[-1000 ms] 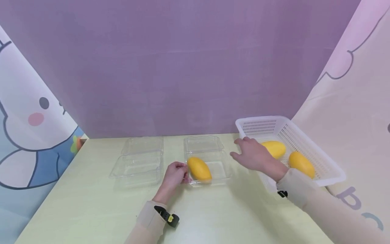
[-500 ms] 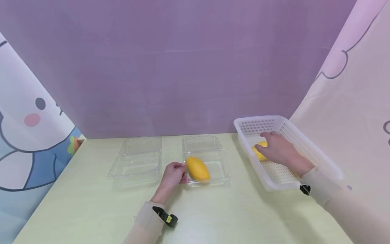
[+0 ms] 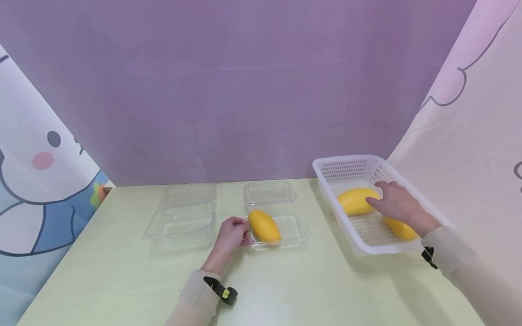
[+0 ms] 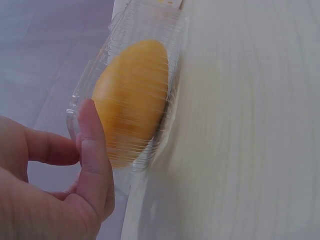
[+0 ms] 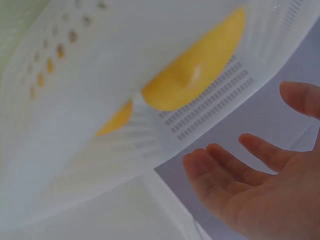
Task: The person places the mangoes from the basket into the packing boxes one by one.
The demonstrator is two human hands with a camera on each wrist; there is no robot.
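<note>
My left hand (image 3: pixel 232 233) pinches the near left edge of a clear plastic clamshell box (image 3: pixel 290 226), thumb against fingers in the left wrist view. Inside that box's base lies one yellow mango (image 3: pixel 264 226), and its lid is folded back. At the right, my right hand (image 3: pixel 397 204) is above a white slotted plastic basket (image 3: pixel 326 181), with fingers spread and nothing held. One mango (image 3: pixel 354 201) lies in the basket left of that hand. Another mango (image 3: pixel 401 229) sits partly hidden beneath the hand and wrist. In the right wrist view, the fingers (image 5: pixel 215 175) look loosely extended.
A second clear clamshell box (image 3: pixel 183 219) stands with its lid back to the left of the first. A purple backdrop (image 3: pixel 244 90) rises behind the pale table (image 3: pixel 302 290). Printed cloths hang at both sides.
My right hand has travelled rightward from the basket's left rim to above the mangoes inside. My left hand stays on the box edge. The mango in the box has not moved.
</note>
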